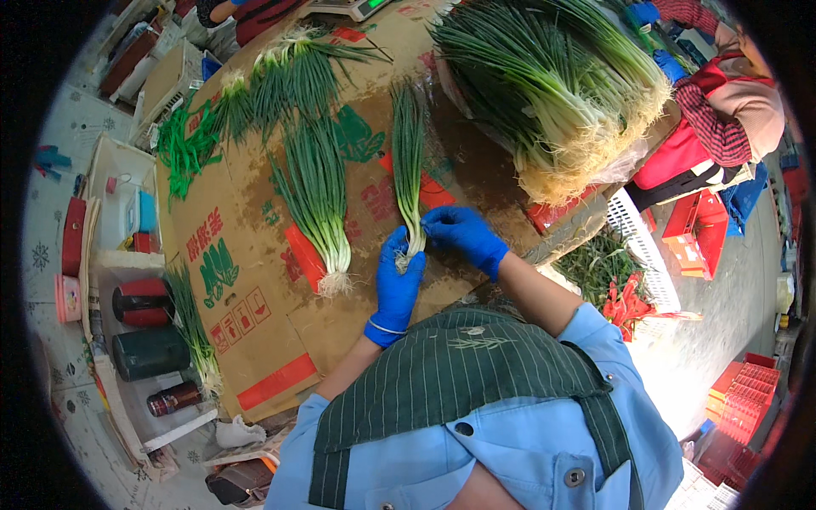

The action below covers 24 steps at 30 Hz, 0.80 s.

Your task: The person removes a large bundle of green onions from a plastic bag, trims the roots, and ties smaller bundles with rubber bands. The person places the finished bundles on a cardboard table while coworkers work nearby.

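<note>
In a blue glove, my left hand [400,274] grips a small bunch of spring onions [410,172] near its white root end. The green leaves of this bunch point away from me over the cardboard. My right hand [464,237], gloved in blue too, is at the right side of the white stems with its fingers bent together. Whether a leaf or stem is pinched between those fingers cannot be made out. Left of my hands lies a larger bunch of spring onions [319,197], roots towards me. A big heap of spring onions [574,108] rests at the right.
Printed cardboard [255,344] covers the table. Further off lie more spring onion bunches [293,76] and green ties [188,143]. A scale [344,7] stands at the far edge. Trimmings fill a white basket [644,242] at right. A co-worker [720,121] is beyond the heap.
</note>
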{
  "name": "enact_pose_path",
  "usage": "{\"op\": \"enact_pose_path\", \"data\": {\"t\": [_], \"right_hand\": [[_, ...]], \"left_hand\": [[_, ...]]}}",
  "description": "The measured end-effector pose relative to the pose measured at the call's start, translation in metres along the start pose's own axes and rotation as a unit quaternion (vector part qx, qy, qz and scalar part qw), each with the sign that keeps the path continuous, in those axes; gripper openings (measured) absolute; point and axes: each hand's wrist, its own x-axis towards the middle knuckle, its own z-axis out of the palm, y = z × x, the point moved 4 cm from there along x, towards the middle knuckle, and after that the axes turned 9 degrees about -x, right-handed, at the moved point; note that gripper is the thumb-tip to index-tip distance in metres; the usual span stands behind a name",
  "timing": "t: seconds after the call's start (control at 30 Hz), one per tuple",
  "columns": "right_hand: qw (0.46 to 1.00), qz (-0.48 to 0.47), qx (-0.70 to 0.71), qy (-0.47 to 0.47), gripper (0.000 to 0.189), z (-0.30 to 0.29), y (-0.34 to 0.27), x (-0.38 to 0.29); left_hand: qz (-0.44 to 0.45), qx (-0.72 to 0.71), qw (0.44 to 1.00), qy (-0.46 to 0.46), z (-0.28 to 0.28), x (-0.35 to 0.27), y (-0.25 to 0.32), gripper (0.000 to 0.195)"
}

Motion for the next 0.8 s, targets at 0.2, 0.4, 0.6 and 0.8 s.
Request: {"op": "enact_pose_path", "data": {"t": [0.2, 0.4, 0.6, 0.8], "right_hand": [[0.998, 0.034, 0.043, -0.026, 0.019, 0.005, 0.009, 0.005], [0.999, 0.015, 0.032, -0.007, 0.023, 0.003, 0.005, 0.007], [1.0, -0.022, 0.009, 0.004, 0.028, 0.012, -0.008, 0.015], [0.992, -0.045, -0.091, -0.077, 0.024, 0.018, -0.007, 0.03]], "left_hand": [[-0.032, 0.027, 0.999, 0.003, -0.004, 0.014, -0.01, 0.029], [-0.082, -0.039, 0.994, 0.057, -0.012, 0.008, -0.013, 0.021], [-0.021, -0.037, 0.996, 0.077, -0.015, 0.006, -0.015, 0.02], [-0.024, -0.056, 0.998, 0.033, -0.014, 0.004, -0.017, 0.021]]}}
